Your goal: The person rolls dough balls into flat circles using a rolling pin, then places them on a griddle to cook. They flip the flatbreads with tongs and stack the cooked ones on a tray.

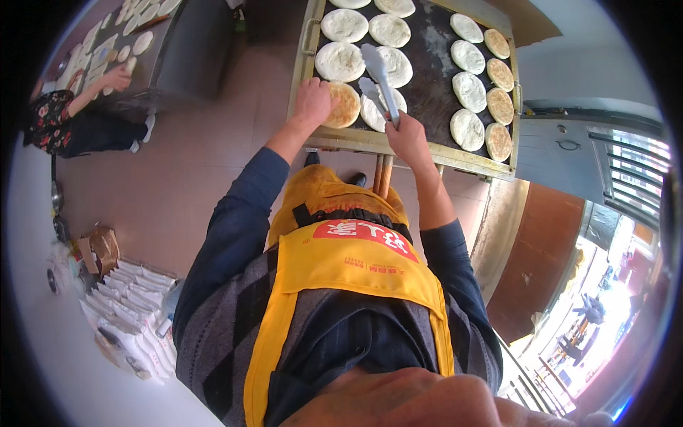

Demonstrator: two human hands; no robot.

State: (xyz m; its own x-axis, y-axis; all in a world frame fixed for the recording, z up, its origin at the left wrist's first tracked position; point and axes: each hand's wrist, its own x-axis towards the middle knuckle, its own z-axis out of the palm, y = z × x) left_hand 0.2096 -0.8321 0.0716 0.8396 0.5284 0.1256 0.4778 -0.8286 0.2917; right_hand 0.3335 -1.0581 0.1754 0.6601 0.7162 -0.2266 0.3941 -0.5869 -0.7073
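My left hand (314, 101) rests at the left edge of a browned round flatbread (346, 107) at the griddle's near left corner. The thumb lies over the bread; whether the fingers grip its edge is hidden. My right hand (408, 140) holds metal tongs (388, 85) by the handle end, their jaws apart and pointing away from me. Beneath the tongs are a pale flatbread (373, 113) and another pale flatbread (399, 65) behind it; nothing shows between the jaws. All lie on a dark flat griddle (435, 101).
On the griddle's right, pale flatbreads (469, 92) stand in a column beside browned ones (500, 105). A raised metal rim (459, 161) borders the griddle. At far left, a co-worker's hand (117, 78) is over a table (184, 53) with dough pieces. White sacks (130, 304) lie lower left.
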